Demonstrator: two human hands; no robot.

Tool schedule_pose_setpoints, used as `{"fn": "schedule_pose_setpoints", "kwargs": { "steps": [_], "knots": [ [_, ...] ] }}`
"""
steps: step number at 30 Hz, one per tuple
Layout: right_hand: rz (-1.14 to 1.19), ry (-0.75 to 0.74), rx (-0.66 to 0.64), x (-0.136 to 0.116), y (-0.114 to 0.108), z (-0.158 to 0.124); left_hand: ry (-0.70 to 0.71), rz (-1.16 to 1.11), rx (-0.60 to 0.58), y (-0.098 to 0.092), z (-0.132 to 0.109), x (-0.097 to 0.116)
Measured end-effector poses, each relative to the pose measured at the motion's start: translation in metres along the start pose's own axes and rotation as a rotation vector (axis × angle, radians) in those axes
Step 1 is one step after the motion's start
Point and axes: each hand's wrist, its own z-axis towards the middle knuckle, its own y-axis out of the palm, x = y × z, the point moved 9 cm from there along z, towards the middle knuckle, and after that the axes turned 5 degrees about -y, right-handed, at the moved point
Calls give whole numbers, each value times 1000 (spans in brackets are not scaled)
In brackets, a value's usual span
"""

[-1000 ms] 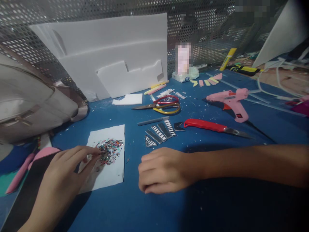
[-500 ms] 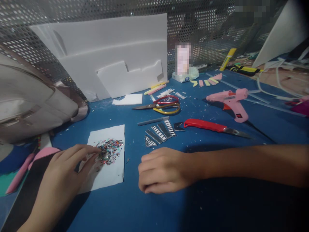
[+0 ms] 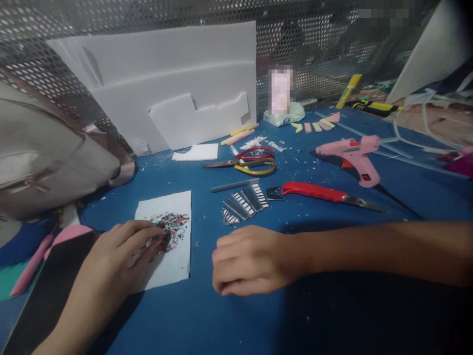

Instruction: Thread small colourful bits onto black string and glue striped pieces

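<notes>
Blue surface (image 3: 207,320) under both hands. Big white panel (image 3: 177,54) stands at the back, beyond both hands. Pale bag (image 3: 40,148) beyond the left hand, off to its left. Dark flat panel (image 3: 51,291) alongside and partly behind the left forearm. Left hand (image 3: 114,256) palm down, fingers bent, fingertips at the near left side of the bits; can't tell if it's pinching any, thumb tip mostly hidden. Right hand (image 3: 247,261) curled into a loose fist, back up, inside of it hidden, so can't tell if anything is in there. White sheet (image 3: 177,271) partly under the left hand, between that hand and the right one, bits on top. Pink glue gun (image 3: 343,145) beyond the right forearm, well apart. Scissors (image 3: 225,163) farther out, ahead of the right hand. Knife (image 3: 314,191), red handle, just beyond the right forearm. Dark and striped strips (image 3: 252,198) fanned out near the right hand, just past its knuckles. Thin grey rod (image 3: 234,185) right behind those. Multicoloured bits (image 3: 175,227) heaped at the left fingertips, a few stray ones between the hands
</notes>
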Motion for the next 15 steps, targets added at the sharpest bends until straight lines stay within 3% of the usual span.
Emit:
{"fn": "schedule_pose_setpoints", "kwargs": {
  "steps": [15],
  "knots": [
    [7,7,-13,2,2,-1,-71,196,16,-14,-7,-21]
  ]
}}
